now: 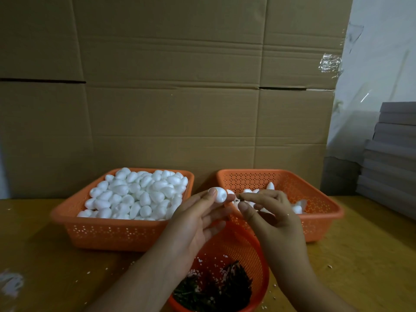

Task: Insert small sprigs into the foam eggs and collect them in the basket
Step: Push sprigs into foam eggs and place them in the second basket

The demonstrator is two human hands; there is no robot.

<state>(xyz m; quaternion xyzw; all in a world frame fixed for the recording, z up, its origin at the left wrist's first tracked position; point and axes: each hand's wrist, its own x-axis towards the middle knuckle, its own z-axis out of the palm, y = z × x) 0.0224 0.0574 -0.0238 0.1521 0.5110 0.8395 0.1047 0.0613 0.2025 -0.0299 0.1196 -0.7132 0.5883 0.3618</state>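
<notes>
I sit facing a wall of flattened cardboard boxes (171, 91), brown and creased, standing upright at the far edge of my yellowish wooden tabletop (33, 239). Right of the cardboard hangs clear plastic sheeting (369, 70) with crumpled tape (329, 64) at its edge. Below the sheeting, grey boards (391, 149) are stacked. The light is dim.

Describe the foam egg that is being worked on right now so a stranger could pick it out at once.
Start at the two orange baskets standing side by side on the wooden table: the left basket heaped with white eggs, the right basket nearly empty. Above the gap between them, the left hand pinches one foam egg in the air. It alone sits in no basket, with the right hand bringing a dark sprig to its side.
</notes>
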